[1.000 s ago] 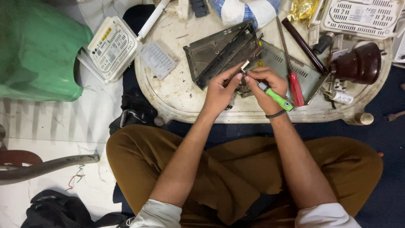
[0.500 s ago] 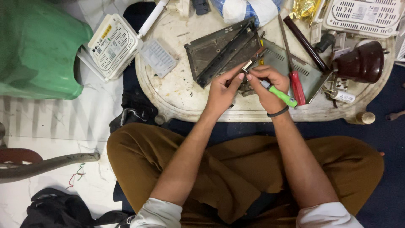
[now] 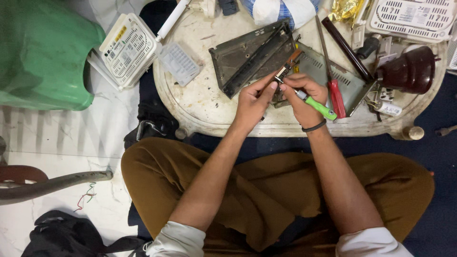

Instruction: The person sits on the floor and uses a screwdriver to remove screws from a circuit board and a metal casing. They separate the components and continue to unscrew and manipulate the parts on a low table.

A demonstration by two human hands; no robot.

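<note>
- Far left there's a big green plastic tub (image 3: 43, 52) lying on the white floor; can't see what's in it, if anything.
- Next to it a white vented router box (image 3: 127, 50) leans against the edge of the round worktop (image 3: 200, 112).
- On the worktop: a small clear plastic case (image 3: 180, 63), then an opened dark metal chassis (image 3: 252, 57), basically an empty shell.
- Left hand (image 3: 251, 102) has its fingers pinched on a small metal part (image 3: 282, 74), held just above the chassis.
- Right hand (image 3: 307, 95) is wrapped tight around a green-handled screwdriver (image 3: 320, 107), tip up against that same part.
- Just beside it lies a red-handled screwdriver (image 3: 337, 90) on a grey metal cover (image 3: 354, 88).
- Far right: a dark brown rounded pot (image 3: 409, 71) and another white vented box (image 3: 412, 18).
</note>
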